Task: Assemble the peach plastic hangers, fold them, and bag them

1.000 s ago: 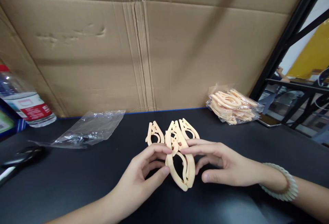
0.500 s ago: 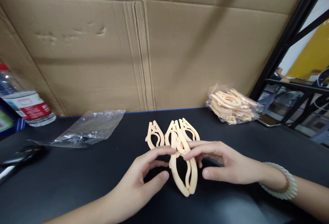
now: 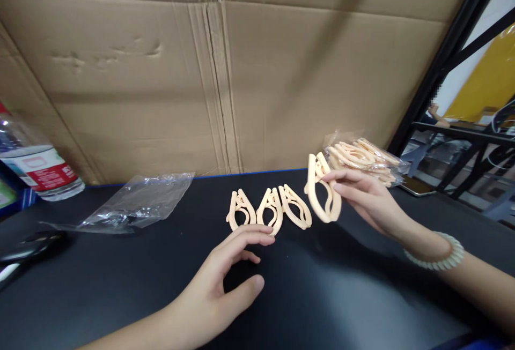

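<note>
Held by its right side between the thumb and fingers of my right hand (image 3: 368,197) is a cream plastic folding clothes hanger (image 3: 314,194), folded up and raised above the table. Three similar folded hangers lie in a row on the dark tabletop: a left one (image 3: 234,208), a middle one (image 3: 277,213) and a right one (image 3: 298,208). My left hand (image 3: 225,275) is open and empty, thumb and fingers apart. Its fingertips overlap the lower edge of the middle hanger; I cannot tell whether they touch it.
Behind my right hand sits a clear bag of more cream hangers (image 3: 366,157). A flattened plastic bag (image 3: 140,200), a bottle (image 3: 44,165) and a black computer mouse (image 3: 32,245) are at the left. A cardboard wall (image 3: 261,82) closes the back; a black metal frame (image 3: 434,71) stands right.
My right hand has carried one hanger up and to the right, away from my left hand. My left hand no longer touches that hanger and stays nearly in place.
</note>
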The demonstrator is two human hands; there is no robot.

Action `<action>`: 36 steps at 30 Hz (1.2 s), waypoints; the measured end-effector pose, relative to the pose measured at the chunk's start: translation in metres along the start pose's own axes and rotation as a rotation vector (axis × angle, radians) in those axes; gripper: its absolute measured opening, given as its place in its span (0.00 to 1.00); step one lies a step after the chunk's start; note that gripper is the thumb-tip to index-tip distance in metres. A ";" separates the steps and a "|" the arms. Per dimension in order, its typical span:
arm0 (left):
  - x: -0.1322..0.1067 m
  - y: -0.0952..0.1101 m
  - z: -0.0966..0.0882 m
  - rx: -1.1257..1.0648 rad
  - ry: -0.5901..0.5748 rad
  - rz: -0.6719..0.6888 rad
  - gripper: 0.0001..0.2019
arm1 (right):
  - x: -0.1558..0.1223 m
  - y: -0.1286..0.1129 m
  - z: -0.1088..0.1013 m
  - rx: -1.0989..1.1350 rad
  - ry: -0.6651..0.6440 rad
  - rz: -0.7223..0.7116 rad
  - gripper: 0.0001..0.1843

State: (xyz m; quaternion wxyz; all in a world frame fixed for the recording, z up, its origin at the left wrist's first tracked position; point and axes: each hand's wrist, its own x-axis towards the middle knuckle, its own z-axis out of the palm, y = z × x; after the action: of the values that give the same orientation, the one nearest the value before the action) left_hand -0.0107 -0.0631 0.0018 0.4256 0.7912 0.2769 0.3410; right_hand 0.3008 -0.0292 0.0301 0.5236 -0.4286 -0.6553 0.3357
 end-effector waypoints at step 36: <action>-0.015 -0.011 0.006 0.980 -0.030 0.090 0.23 | -0.038 -0.014 0.028 -0.883 -0.665 -0.145 0.35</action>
State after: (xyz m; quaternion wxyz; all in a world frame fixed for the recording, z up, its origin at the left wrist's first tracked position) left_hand -0.0168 -0.0719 -0.0145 -0.0078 0.9143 0.3642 0.1770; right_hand 0.2738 -0.0689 0.0208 0.0812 -0.4322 -0.8914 0.1094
